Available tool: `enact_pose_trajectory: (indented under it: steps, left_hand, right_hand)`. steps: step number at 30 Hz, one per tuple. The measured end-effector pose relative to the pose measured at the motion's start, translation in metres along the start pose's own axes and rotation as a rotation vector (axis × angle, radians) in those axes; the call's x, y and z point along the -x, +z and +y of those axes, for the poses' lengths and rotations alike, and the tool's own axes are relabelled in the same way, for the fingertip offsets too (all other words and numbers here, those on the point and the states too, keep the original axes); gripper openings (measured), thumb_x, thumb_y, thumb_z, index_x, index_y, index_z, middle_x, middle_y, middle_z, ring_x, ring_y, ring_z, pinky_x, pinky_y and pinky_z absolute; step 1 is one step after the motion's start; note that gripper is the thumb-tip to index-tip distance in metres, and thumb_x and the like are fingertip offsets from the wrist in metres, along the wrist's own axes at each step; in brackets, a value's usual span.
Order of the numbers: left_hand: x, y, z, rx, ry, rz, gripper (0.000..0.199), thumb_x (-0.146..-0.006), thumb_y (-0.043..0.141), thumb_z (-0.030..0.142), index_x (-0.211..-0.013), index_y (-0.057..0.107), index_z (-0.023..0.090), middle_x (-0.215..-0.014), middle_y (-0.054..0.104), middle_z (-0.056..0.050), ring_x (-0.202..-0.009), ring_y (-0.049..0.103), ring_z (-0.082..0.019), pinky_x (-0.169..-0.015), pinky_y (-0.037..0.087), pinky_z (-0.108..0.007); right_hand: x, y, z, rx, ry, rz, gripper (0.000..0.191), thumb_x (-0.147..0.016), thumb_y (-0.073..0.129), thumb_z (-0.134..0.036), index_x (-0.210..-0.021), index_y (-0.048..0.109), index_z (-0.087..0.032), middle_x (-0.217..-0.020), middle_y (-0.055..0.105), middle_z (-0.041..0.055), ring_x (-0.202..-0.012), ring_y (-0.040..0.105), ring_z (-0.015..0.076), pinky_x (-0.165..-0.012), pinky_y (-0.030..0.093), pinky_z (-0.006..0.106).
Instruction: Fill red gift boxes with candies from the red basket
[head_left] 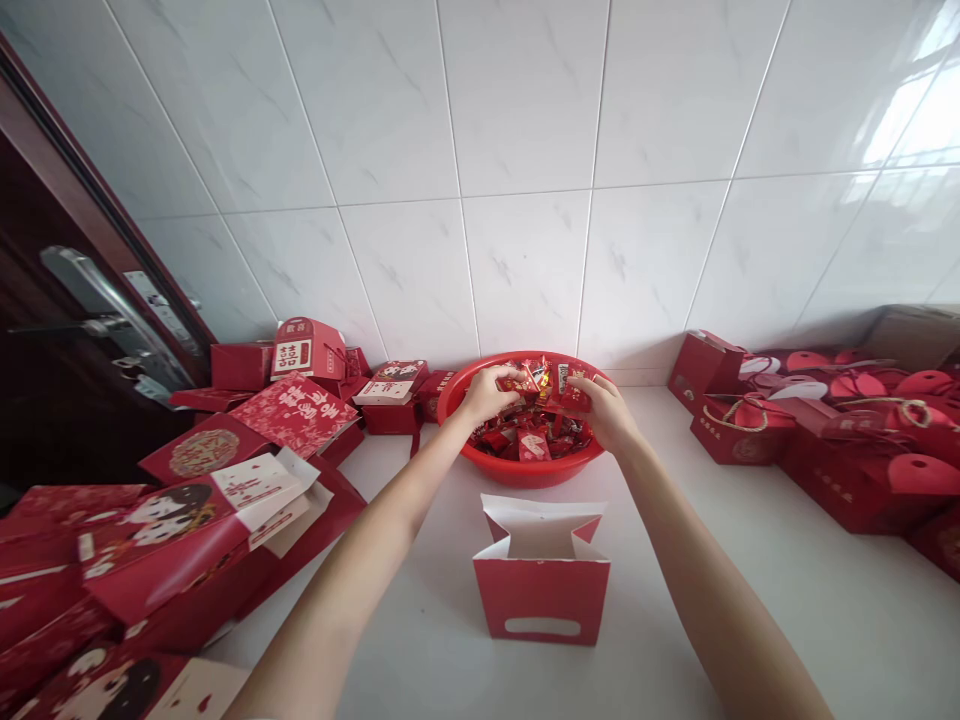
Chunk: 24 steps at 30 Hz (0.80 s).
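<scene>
Both of my hands are over a red plastic basin (525,474) that holds many small wrapped candies (534,446). My left hand (489,394) has its fingers closed on a red-wrapped candy (519,380) above the left side of the pile. On the other side, my right hand (611,416) pinches a red packet (574,393) with a pale label and lettering. A gold and red wrapper shows between the two hands. In front of the basin, between my forearms, a red paper gift box (541,598) stands upright with its top open and its white inside showing.
Flattened and folded red boxes (180,520) are heaped on the left, near a dark door (67,280) with a metal handle. Red boxes with rope handles (840,450) stand in rows at the right. A tiled wall (525,260) rises behind the white surface (652,610).
</scene>
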<state>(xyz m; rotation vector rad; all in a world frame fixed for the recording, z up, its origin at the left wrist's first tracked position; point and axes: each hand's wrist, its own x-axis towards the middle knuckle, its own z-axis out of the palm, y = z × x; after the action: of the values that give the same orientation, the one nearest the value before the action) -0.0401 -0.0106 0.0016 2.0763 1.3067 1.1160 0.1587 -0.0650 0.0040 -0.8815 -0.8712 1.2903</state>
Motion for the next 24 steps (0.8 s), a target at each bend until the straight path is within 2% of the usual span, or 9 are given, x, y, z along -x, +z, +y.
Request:
enact_pose_trajectory:
  steps: [4, 6, 12, 18, 21, 24]
  left_hand:
    - [0.0, 0.0, 0.001, 0.061, 0.019, -0.025, 0.019, -0.078, 0.071, 0.019, -0.094, 0.08, 0.023, -0.109, 0.078, -0.003, -0.109, 0.07, -0.022, -0.1, 0.052, -0.032]
    - [0.0, 0.0, 0.001, 0.064, 0.019, -0.026, 0.016, -0.08, 0.07, 0.019, -0.093, 0.08, 0.024, -0.107, 0.079, -0.002, -0.11, 0.07, -0.022, -0.102, 0.052, -0.033]
    - [-0.002, 0.001, -0.002, 0.147, 0.043, 0.015, 0.023, -0.079, 0.072, 0.015, -0.101, 0.076, 0.019, -0.118, 0.076, -0.006, -0.114, 0.068, -0.021, -0.105, 0.05, -0.034]
    - [-0.006, 0.001, -0.004, 0.269, 0.0, 0.066, 0.048, -0.072, 0.078, 0.018, -0.119, 0.069, 0.017, -0.132, 0.069, -0.011, -0.12, 0.065, -0.024, -0.105, 0.051, -0.039]
    - [-0.008, 0.002, 0.003, 0.418, -0.014, 0.03, 0.051, -0.066, 0.081, 0.024, -0.115, 0.071, 0.017, -0.122, 0.073, -0.011, -0.111, 0.068, -0.026, -0.099, 0.054, -0.04]
    - [-0.008, 0.004, 0.014, 0.561, -0.005, -0.075, 0.046, -0.063, 0.084, 0.031, -0.106, 0.074, 0.017, -0.109, 0.077, -0.008, -0.1, 0.071, -0.025, -0.093, 0.055, -0.039]
  right_hand:
    - [0.001, 0.0, 0.0, -0.005, -0.007, -0.028, 0.026, -0.062, 0.081, -0.034, -0.067, 0.058, -0.022, -0.072, 0.066, -0.0017, -0.078, 0.07, 0.0217, -0.067, 0.062, 0.035]
    - [0.0, 0.0, 0.0, -0.012, -0.002, -0.015, 0.026, -0.062, 0.081, -0.034, -0.067, 0.058, -0.022, -0.072, 0.065, -0.002, -0.077, 0.068, 0.0207, -0.066, 0.061, 0.034]
    - [-0.001, -0.001, 0.002, 0.03, -0.007, -0.05, 0.026, -0.062, 0.08, -0.033, -0.067, 0.057, -0.023, -0.064, 0.061, -0.0041, -0.068, 0.066, 0.0184, -0.063, 0.058, 0.032]
    - [0.006, 0.002, -0.004, 0.099, -0.011, -0.1, 0.019, -0.062, 0.079, -0.031, -0.064, 0.062, -0.021, -0.069, 0.068, -0.0007, -0.07, 0.066, 0.0167, -0.06, 0.056, 0.026]
    - [0.005, 0.002, -0.004, 0.105, -0.011, -0.094, 0.017, -0.066, 0.08, -0.03, -0.071, 0.067, -0.02, -0.075, 0.071, 0.0006, -0.074, 0.067, 0.0175, -0.063, 0.058, 0.027]
    - [0.003, 0.001, -0.003, 0.086, -0.013, -0.082, 0.019, -0.069, 0.082, -0.03, -0.078, 0.068, -0.021, -0.08, 0.071, 0.0001, -0.08, 0.069, 0.0193, -0.07, 0.062, 0.033]
